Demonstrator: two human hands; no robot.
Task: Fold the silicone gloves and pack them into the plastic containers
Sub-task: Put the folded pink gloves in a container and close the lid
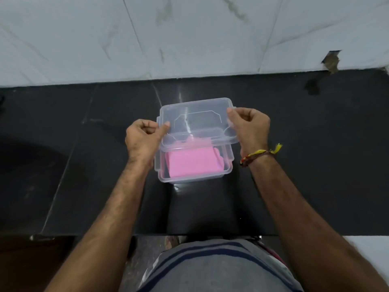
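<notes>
We see one clear plastic container (194, 173) standing on the black countertop (294, 144), near its front edge and just ahead of the person's torso. Inside it lies a folded pink silicone glove (192, 163), flat on the bottom and filling most of the floor; a second pink layer peeks out at its right side, though we cannot tell whether that is another glove or a fold of the same one.

Above the container we find its transparent lid (195, 123), held tilted with its far edge raised and its near edge low over the container's back half, so the front of the box is uncovered. The left hand (143, 138) pinches the lid's left edge between thumb and curled fingers. The right hand (250, 125) pinches the right edge the same way, thumb on top. A braided thread bracelet (259, 154) in yellow and red circles the right wrist.

Behind the countertop rises a wall of pale marbled tiles (189, 34), with a chipped spot (331, 60) at its lower right
</notes>
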